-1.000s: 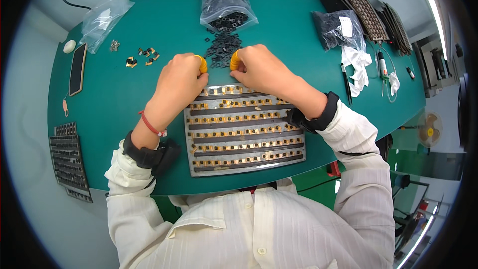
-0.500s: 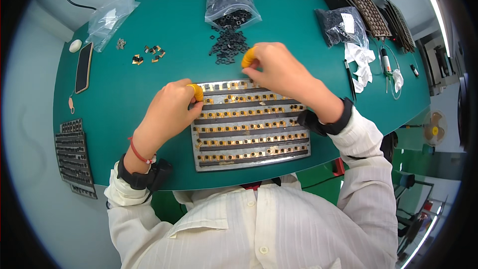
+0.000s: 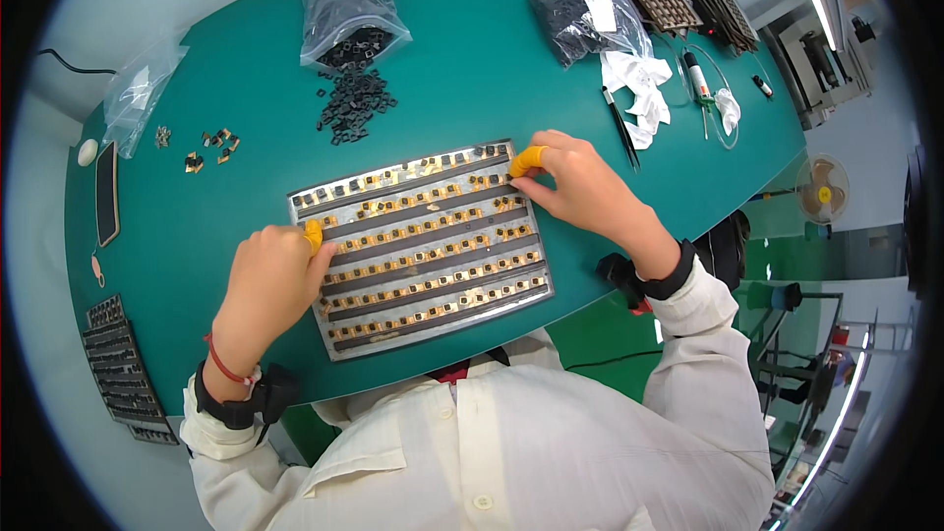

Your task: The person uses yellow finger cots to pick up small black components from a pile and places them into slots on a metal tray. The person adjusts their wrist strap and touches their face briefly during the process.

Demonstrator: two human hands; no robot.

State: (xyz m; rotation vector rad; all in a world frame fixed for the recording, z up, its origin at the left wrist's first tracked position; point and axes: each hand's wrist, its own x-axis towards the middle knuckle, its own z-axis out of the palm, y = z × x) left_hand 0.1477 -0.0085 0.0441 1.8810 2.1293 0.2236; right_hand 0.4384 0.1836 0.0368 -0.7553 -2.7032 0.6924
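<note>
A grey metal tray (image 3: 433, 327) lies in front of me, tilted slightly, with rows of small gold-and-black parts (image 3: 423, 258) between dark strips. At its left side, my left hand (image 3: 270, 270) pinches near the left end of the second and third rows, a yellow finger cot on the index finger. My right hand (image 3: 580, 182), also with a yellow cot, is closed at the right end of the second row. Its thumb and index fingertips come together at a part there. What either pinch holds, if anything, is too small or hidden to make out.
Loose black square frames (image 3: 356, 106) spill from a plastic bag (image 3: 346, 10). Gold-and-black pieces (image 3: 221, 143) lie at left, near a phone (image 3: 108, 192). Tweezers (image 3: 621, 128), white tissue (image 3: 644, 98), a syringe (image 3: 696, 74) and another bag (image 3: 590, 25) are at right.
The view has swung, shifting the scene leftward. My right hand has gone from above the tray's far edge to its right end. My left hand has slid slightly nearer along the left side.
</note>
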